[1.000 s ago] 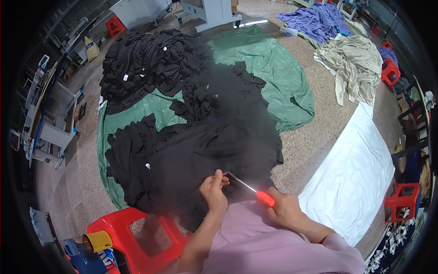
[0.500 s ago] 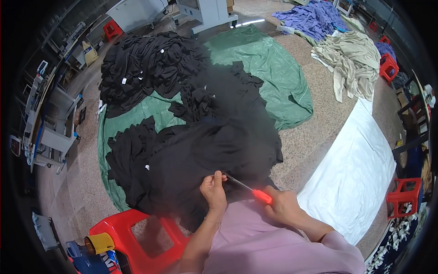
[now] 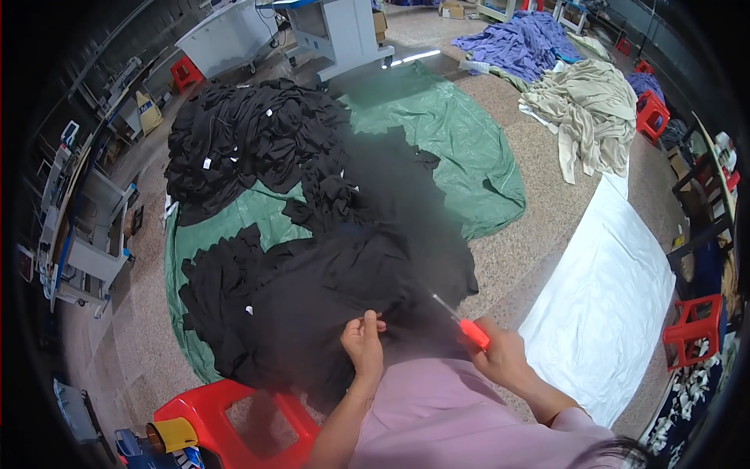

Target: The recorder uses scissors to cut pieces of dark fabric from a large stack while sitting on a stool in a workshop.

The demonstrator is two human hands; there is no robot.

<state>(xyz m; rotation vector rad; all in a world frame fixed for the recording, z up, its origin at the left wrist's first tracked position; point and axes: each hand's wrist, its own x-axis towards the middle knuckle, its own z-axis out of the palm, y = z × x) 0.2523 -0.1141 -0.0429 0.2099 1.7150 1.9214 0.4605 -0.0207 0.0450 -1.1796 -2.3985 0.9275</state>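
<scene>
My right hand [image 3: 500,356] grips a tool with a red handle [image 3: 473,333] and a thin metal shaft [image 3: 445,305]; its exact kind is hard to make out. The shaft points up and left, over dark cloth. To its left, my left hand [image 3: 364,344] is closed in a pinch on black cloth [image 3: 328,305], thumb and fingertips together. That cloth spreads from in front of me across the large black heap. The tool's tip stands apart from the left fingers.
Black garments [image 3: 250,141] lie piled on a green sheet [image 3: 437,109]. A red stool [image 3: 203,402] stands at lower left, with a yellow-brown roll [image 3: 172,434] by it. At right are a white sheet [image 3: 601,305], a beige cloth pile [image 3: 586,109] and a purple pile [image 3: 523,47].
My right hand has drawn the red-handled tool right, away from the left fingertips. The left hand stays nearly in place, still pinched. The whole view has shifted slightly.
</scene>
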